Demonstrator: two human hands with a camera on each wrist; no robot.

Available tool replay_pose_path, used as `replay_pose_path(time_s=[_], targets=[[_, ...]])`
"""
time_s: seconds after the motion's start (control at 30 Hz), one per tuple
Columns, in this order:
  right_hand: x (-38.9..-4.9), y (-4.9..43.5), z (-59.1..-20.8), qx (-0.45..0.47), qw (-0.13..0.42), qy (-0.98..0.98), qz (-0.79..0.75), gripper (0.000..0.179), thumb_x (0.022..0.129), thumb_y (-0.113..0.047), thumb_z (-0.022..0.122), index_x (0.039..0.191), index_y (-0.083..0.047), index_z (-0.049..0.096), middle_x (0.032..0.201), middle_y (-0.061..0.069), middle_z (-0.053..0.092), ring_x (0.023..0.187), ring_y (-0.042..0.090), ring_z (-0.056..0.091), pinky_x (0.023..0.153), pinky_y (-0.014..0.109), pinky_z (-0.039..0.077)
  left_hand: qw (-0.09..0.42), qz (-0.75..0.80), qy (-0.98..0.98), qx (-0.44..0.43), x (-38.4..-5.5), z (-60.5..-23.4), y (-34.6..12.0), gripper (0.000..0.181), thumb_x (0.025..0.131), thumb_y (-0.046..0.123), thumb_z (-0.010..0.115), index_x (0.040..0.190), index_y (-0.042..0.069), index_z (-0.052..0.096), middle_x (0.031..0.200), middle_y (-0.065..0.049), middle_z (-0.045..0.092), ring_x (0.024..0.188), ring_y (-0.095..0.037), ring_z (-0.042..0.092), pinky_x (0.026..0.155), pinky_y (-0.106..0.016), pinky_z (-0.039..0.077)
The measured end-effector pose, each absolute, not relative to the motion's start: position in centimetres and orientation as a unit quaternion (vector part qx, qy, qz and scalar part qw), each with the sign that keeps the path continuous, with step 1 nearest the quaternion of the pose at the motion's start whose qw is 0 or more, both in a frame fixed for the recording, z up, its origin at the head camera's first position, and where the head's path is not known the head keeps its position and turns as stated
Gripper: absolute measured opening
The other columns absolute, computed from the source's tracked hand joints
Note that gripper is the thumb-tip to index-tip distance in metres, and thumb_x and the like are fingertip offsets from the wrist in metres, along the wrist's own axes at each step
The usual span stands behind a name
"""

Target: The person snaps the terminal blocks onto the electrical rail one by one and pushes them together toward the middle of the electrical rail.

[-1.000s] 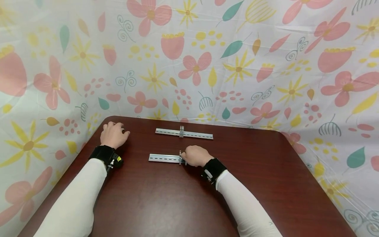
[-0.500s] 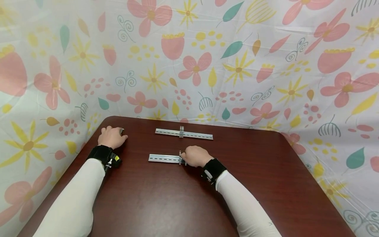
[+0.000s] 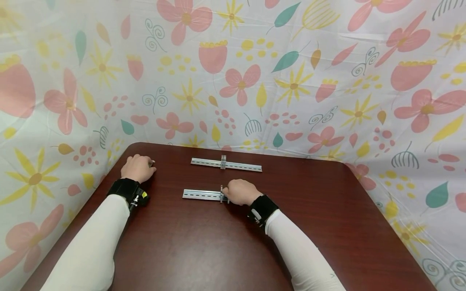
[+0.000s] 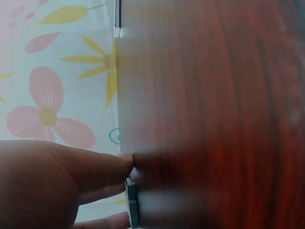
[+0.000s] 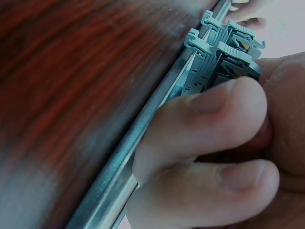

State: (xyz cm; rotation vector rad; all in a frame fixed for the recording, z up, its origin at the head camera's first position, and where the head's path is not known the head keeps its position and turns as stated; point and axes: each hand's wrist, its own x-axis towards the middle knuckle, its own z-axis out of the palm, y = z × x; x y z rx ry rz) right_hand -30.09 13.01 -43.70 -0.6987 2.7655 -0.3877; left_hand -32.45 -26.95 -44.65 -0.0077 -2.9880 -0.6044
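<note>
In the head view my right hand (image 3: 242, 191) curls over the right part of the nearer DIN rail (image 3: 200, 195), hiding its end. Grey terminal blocks (image 5: 224, 50) sit on that rail right beside the index finger, as the right wrist view shows. The fingers (image 5: 205, 119) bend around the rail there. At the table's far left corner is my left hand (image 3: 137, 169), low over the surface, its fingers about a small grey piece (image 4: 133, 202). Only a slim side of this piece shows; the fingers hide much of it.
A second DIN rail (image 3: 240, 165) lies farther back, with several upright terminal blocks (image 3: 223, 162) near its middle. Both rails rest on a dark reddish-brown table (image 3: 189, 242). A flower-print curtain (image 3: 240, 81) hangs along the back and sides.
My left hand has come slightly down and left since a second ago; the small grey piece at its fingers has shifted its angle. The right hand and both rails stay where they were.
</note>
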Motion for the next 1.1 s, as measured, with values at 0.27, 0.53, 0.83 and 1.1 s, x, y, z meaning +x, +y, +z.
replay_pose_path(time_s=[0.27, 0.53, 0.83, 1.1], targets=[[-31.5, 13.5, -45.3, -0.256, 0.132, 0.948, -0.139, 0.058, 0.115, -0.026, 0.046, 0.058, -0.02, 0.051, 0.055, 0.0, 0.05, 0.048, 0.02, 0.05, 0.06, 0.037, 0.045, 0.056, -0.197, -0.979, -0.004, -32.6, -44.7, -26.8, 0.03, 0.107, 0.018, 0.073, 0.13, -0.001, 0.078, 0.13, -0.029, 0.068, 0.12, -0.055, 0.059, 0.094, -0.071, 0.054], [-30.3, 13.0, -43.9, -0.246, 0.133, 0.95, -0.139, 0.061, 0.117, -0.023, 0.048, 0.056, -0.02, 0.047, 0.052, -0.002, 0.043, 0.048, 0.017, 0.043, 0.06, 0.033, 0.041, 0.065, -0.19, -0.98, 0.0, -32.7, -44.5, -26.8, 0.027, 0.106, 0.017, 0.075, 0.126, -0.001, 0.08, 0.125, -0.028, 0.072, 0.113, -0.054, 0.065, 0.089, -0.07, 0.057], [-29.9, 13.0, -43.6, -0.245, 0.13, 0.951, -0.135, 0.062, 0.118, -0.026, 0.048, 0.056, -0.022, 0.044, 0.052, -0.004, 0.041, 0.048, 0.016, 0.041, 0.06, 0.032, 0.039, 0.073, -0.191, -0.979, 0.004, -32.8, -44.6, -26.8, 0.024, 0.105, 0.011, 0.071, 0.124, 0.0, 0.081, 0.124, -0.028, 0.074, 0.107, -0.052, 0.068, 0.085, -0.068, 0.059], [-30.0, 13.0, -43.7, -0.241, 0.133, 0.952, -0.137, 0.061, 0.118, -0.028, 0.048, 0.057, -0.022, 0.046, 0.052, -0.003, 0.044, 0.048, 0.017, 0.044, 0.059, 0.033, 0.04, 0.076, -0.195, -0.978, 0.0, -32.8, -44.5, -26.8, 0.023, 0.103, 0.008, 0.065, 0.117, 0.001, 0.083, 0.12, -0.025, 0.076, 0.1, -0.049, 0.07, 0.079, -0.065, 0.061]])
